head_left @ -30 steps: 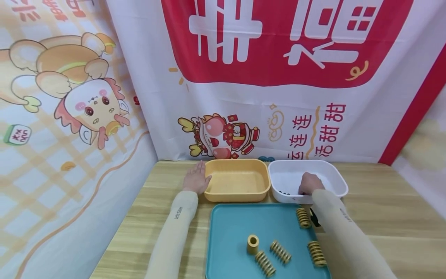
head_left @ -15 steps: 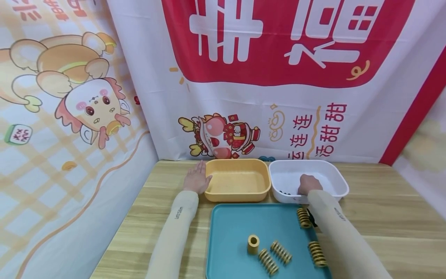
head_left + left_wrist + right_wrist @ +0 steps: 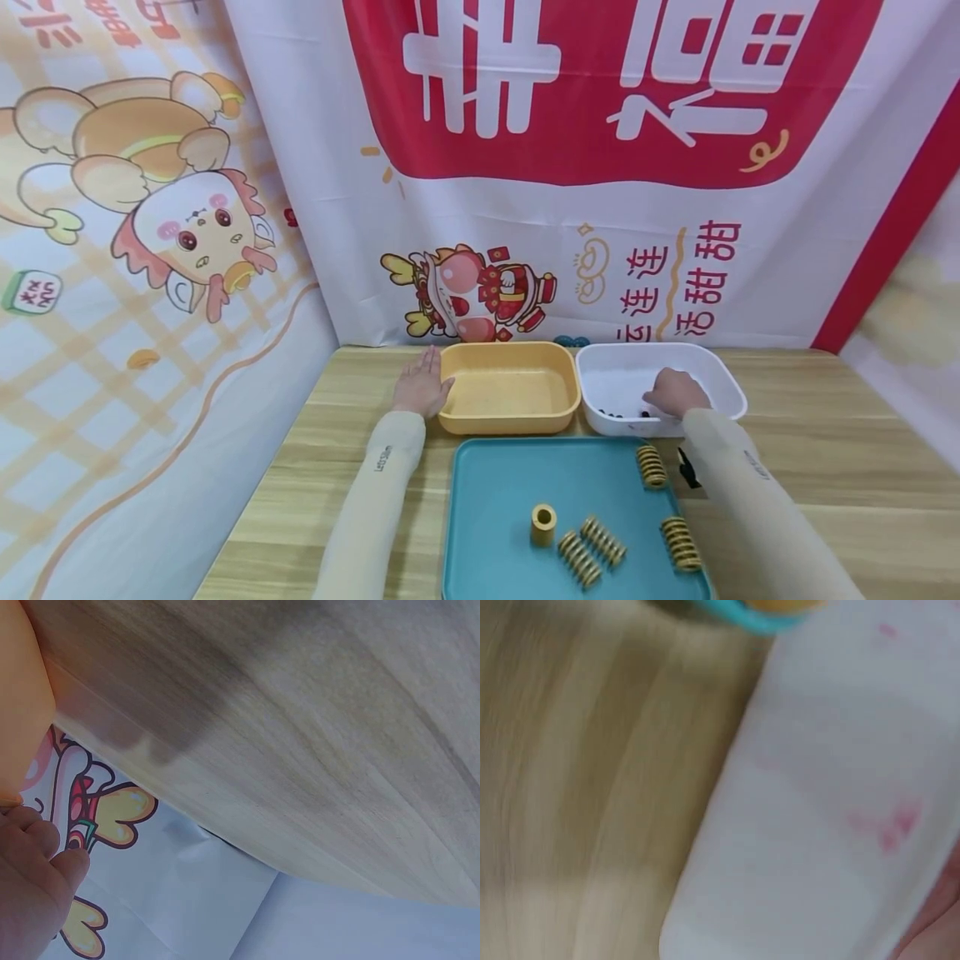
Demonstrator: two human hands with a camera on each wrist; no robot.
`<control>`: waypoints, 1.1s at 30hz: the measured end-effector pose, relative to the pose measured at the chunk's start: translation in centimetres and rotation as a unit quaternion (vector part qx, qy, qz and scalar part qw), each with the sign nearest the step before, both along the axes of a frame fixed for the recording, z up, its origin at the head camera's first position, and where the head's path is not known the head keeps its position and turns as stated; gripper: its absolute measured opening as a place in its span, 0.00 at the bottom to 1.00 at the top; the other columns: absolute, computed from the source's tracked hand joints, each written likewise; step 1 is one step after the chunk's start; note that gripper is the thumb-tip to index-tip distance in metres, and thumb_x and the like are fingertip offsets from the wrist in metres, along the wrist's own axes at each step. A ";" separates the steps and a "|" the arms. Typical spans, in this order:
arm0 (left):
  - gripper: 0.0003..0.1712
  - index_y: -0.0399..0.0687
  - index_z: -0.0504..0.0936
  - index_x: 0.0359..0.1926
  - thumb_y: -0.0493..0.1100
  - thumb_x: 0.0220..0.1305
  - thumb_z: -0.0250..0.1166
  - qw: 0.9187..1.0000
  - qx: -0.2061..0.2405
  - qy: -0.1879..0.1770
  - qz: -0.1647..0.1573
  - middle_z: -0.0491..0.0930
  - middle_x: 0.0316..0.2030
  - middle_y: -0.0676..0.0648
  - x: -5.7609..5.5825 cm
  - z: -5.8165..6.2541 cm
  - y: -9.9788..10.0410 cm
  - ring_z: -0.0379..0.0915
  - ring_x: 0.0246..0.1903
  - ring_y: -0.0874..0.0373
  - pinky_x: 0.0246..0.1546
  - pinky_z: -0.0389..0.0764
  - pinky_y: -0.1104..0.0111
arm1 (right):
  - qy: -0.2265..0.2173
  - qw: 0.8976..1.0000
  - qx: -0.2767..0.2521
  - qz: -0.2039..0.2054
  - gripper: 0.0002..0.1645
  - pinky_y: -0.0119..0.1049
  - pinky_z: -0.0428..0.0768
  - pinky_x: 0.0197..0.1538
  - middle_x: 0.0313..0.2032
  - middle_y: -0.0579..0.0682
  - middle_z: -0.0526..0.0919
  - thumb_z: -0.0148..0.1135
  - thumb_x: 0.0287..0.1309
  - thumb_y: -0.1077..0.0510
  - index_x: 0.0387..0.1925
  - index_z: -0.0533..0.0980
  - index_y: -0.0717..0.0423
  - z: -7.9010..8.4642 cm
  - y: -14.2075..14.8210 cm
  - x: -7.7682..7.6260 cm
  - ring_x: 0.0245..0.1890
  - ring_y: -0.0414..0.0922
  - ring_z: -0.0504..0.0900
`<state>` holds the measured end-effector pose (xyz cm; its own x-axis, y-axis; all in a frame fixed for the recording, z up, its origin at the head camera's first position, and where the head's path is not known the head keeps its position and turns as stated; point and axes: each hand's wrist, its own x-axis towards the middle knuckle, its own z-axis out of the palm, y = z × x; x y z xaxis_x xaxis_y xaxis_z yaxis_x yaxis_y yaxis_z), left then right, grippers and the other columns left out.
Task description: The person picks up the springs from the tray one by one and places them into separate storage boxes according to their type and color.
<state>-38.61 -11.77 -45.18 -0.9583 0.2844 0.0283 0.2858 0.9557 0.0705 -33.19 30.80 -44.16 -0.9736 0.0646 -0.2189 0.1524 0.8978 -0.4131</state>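
Probably picking from white bin (image 3: 617,379) with right grip (image 3: 677,392) (can't tell if clamped), left grip (image 3: 420,386) apart; next, likely pinch dark piece (image 3: 645,414).

L fingers (image 3: 45,836) touch orange bin (image 3: 22,697); wood tbl (image 3: 300,735) + cartoon cloth (image 3: 124,814) nr.

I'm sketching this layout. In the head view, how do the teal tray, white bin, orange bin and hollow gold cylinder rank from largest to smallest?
1. Teal tray, even cut off by the frame's bottom edge
2. White bin
3. Orange bin, only slightly narrower than the white one
4. Hollow gold cylinder, clearly smallest
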 end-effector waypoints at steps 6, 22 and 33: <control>0.39 0.33 0.45 0.72 0.56 0.73 0.40 1.000 -0.001 -0.003 0.000 0.45 0.72 0.38 0.0 0.0 0.0 0.41 0.71 0.46 0.68 0.48 0.51 | 0.108 0.994 0.006 0.032 0.16 0.43 0.76 0.31 0.27 0.56 0.81 0.53 0.62 0.57 0.35 0.79 0.69 1.4 1.9 0.8 0.25 0.48 0.75; 0.39 0.33 0.46 0.72 0.55 0.73 0.42 1.000 0.006 -0.003 0.005 0.44 0.72 0.39 0.1 0.1 0.0 0.40 0.71 0.46 0.68 0.48 0.51 | 0.165 0.982 0.055 0.069 0.44 0.63 0.45 0.66 0.68 0.73 0.46 0.33 0.71 0.39 0.67 0.49 0.75 1.2 6.8 2.0 0.68 0.68 0.44; 0.38 0.33 0.46 0.72 0.55 0.73 0.42 1.000 0.004 0.003 0.005 0.45 0.72 0.39 0.2 0.1 0.1 0.41 0.71 0.46 0.68 0.48 0.51 | 0.107 0.989 0.043 0.090 0.49 0.65 0.40 0.65 0.69 0.71 0.37 0.33 0.69 0.34 0.69 0.43 0.73 -0.6 7.3 1.7 0.69 0.66 0.33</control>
<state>-38.38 -11.70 -45.06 -0.9608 0.2750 0.0357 0.2770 0.9578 0.0769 -31.50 38.05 -44.79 -0.9946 -0.1040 -0.0070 -0.0954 0.9357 -0.3396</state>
